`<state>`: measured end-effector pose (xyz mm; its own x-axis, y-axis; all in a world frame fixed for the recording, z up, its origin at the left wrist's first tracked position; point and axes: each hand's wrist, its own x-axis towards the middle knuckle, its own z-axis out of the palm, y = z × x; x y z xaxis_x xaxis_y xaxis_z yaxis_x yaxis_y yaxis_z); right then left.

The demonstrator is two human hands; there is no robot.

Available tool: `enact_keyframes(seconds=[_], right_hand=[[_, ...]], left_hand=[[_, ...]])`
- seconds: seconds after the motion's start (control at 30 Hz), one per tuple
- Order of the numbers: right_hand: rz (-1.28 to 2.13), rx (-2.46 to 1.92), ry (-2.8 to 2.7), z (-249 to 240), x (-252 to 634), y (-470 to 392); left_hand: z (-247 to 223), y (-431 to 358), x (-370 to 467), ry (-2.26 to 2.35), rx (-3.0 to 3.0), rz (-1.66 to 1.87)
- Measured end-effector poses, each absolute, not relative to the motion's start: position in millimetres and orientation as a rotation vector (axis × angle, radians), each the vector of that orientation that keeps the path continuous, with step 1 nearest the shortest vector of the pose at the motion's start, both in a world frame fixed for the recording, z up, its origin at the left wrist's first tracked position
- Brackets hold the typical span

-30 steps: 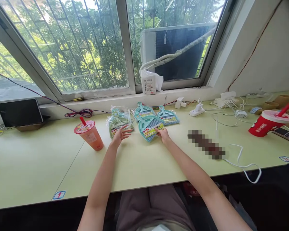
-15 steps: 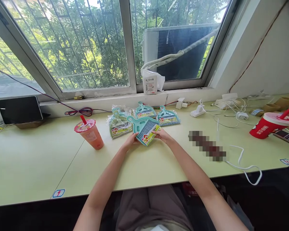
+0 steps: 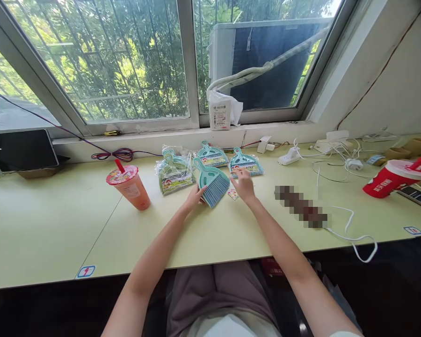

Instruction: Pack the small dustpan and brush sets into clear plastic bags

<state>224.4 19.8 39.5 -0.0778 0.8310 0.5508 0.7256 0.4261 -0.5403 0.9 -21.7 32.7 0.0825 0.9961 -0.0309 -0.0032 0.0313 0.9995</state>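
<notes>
My left hand (image 3: 193, 198) is closed on a teal dustpan-and-brush set (image 3: 213, 183), gripping its left edge. Its handle tilts up and left, and the blue-grey bristles face up. To the right, my right hand (image 3: 244, 185) is apart from the set, its fingers partly spread. A small printed label card (image 3: 233, 194) shows just below and left of this hand, seemingly on the table. Behind are more dustpan sets with labels: a plastic-wrapped one (image 3: 175, 175) at left, one in the middle (image 3: 211, 154), and one at right (image 3: 246, 164), close to my right fingertips.
On the pale green table (image 3: 210, 243), a drink cup with a straw (image 3: 133, 189) stands at left and a red cup (image 3: 386, 180) at far right. A tablet (image 3: 21, 150), a power strip (image 3: 289, 157), tangled cables and a blurred-out object (image 3: 301, 206) lie around. A tissue pack (image 3: 220, 116) sits on the sill.
The printed label has come off the front of the held set, leaving its bristles uncovered. My right hand has moved off the set, up and to the right. The view has tilted slightly.
</notes>
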Motion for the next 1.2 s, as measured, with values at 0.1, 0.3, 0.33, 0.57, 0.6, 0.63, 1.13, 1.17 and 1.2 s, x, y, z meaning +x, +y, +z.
enact_keyframes(seconds=[0.1,0.3,0.33,0.57,0.6,0.63,1.13,1.17,1.2], right_hand=[[0.338,-1.17,-1.939,34.4,194.2,9.3],[0.318,-1.246,-1.877,34.1,193.5,10.4],[0.316,-1.248,-1.893,36.8,198.1,12.2],[0.398,-1.208,-1.813,51.4,210.6,18.4],[0.423,-1.181,-1.805,52.2,211.3,19.2],[0.45,-1.155,-1.801,52.9,212.1,20.0],[0.646,-0.96,-1.829,65.4,228.8,21.6],[0.636,-0.965,-1.83,64.7,226.4,20.6],[0.622,-0.986,-1.833,63.6,222.6,19.1]], left_hand=[[28.3,-28.4,14.3,1.149,1.318,1.016],[23.3,-40.9,30.1,1.189,1.579,0.935],[24.4,-42.5,31.1,1.167,1.582,0.949],[35.0,-44.9,36.0,1.021,1.544,1.021],[35.7,-44.7,36.3,1.027,1.555,1.025],[36.1,-44.6,36.6,1.042,1.566,1.024],[43.2,-60.8,46.0,1.288,1.754,0.948],[42.8,-60.1,45.7,1.313,1.763,0.942],[42.3,-59.4,45.1,1.353,1.765,0.941]])
